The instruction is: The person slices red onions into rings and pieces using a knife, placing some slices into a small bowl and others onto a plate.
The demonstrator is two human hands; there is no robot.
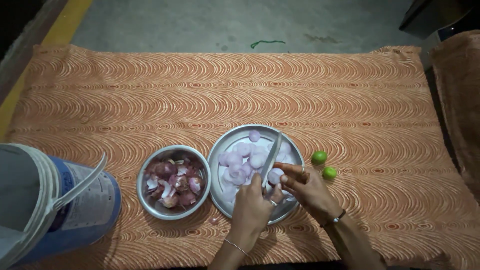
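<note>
**Onion held under the knife over the plate**

An onion (274, 176) is pinched in the fingers of the right hand (306, 186), directly above the plate (223, 196). The knife (270, 157) is gripped in the closed left hand (253, 204); its long axis runs up and away from the hands, slightly rightward, with the blade against the onion's left side. Both hands touch at the onion, the right being nearer. Peeled pieces (243, 156) lie just beyond the hands; a bowl (155, 208) of skins sits left of them, two limes (324, 165) right, a bucket (52, 200) far left.
</note>
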